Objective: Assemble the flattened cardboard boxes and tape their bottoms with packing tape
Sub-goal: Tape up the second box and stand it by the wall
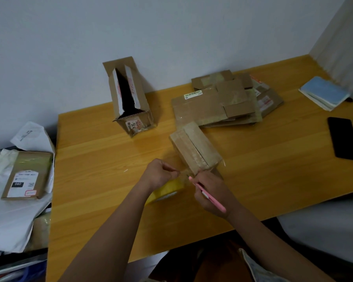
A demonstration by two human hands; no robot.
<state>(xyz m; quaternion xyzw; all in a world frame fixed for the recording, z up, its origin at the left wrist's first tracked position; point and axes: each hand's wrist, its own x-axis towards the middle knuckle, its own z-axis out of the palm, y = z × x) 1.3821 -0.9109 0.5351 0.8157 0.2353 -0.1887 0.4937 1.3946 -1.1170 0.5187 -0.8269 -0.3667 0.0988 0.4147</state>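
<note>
A small brown cardboard box (194, 148) lies on the wooden table (102, 165), its taped bottom facing up. A strip of clear tape runs off its near end. My left hand (161, 174) pinches that tape strip to the left of the box's near corner. My right hand (210, 192) grips a pink cutter (209, 195) whose tip touches the tape at the box's near edge. The yellow tape roll (166, 191) lies under my left wrist, partly hidden. A pile of flattened boxes (224, 100) lies at the back.
A tall assembled box (130, 98) stands open at the back left. A black phone (343, 138) and a blue notebook (324, 92) lie at the right. Beside the table's left edge, a labelled box (27, 176) rests on white mailer bags.
</note>
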